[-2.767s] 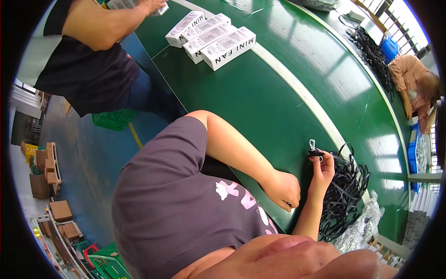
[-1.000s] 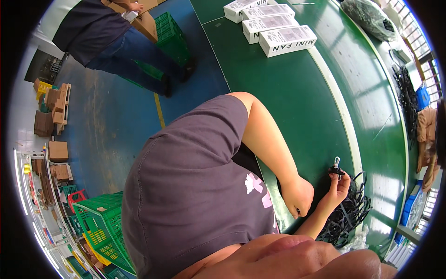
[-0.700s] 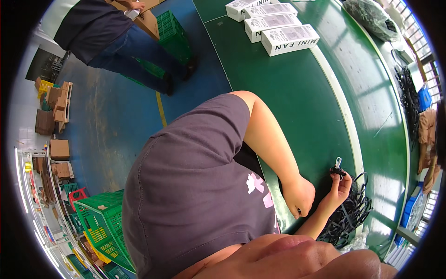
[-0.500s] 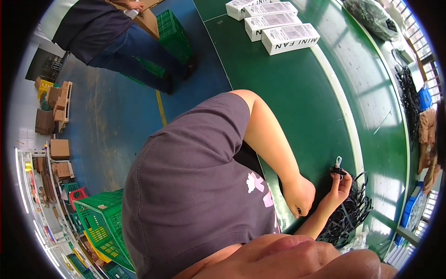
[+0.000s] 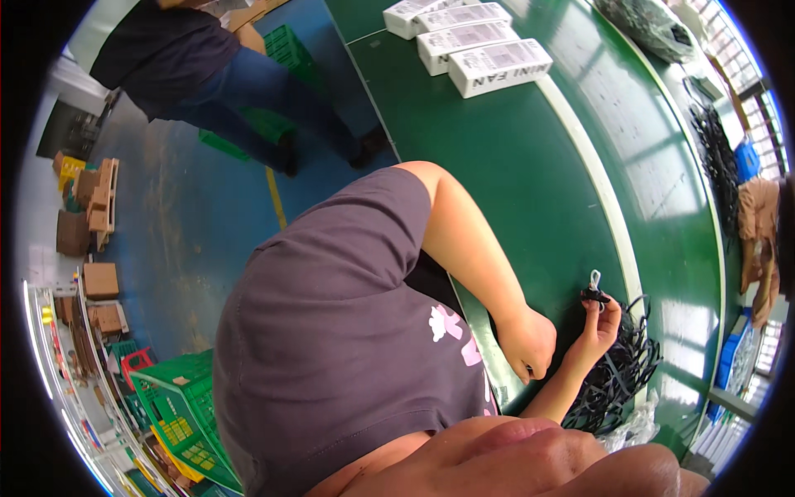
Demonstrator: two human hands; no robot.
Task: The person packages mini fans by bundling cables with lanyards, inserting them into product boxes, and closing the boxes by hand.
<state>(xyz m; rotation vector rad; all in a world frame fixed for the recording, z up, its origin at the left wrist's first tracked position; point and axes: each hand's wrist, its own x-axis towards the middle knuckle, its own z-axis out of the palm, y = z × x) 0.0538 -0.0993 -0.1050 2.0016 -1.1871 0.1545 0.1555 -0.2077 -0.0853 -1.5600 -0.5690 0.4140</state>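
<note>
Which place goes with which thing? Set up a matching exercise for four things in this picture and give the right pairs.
Things:
1. white boxes
2. pile of black straps
3. green crate
4. black strap with a metal clip

Places:
A. pinched in the fingertips of the right hand
B. on the floor at lower left
C. in a row at the far end of the green table
D. heaped on the table just beyond the right hand

Pairs: 1-C, 2-D, 3-B, 4-A

Green table; black straps; white boxes.
</note>
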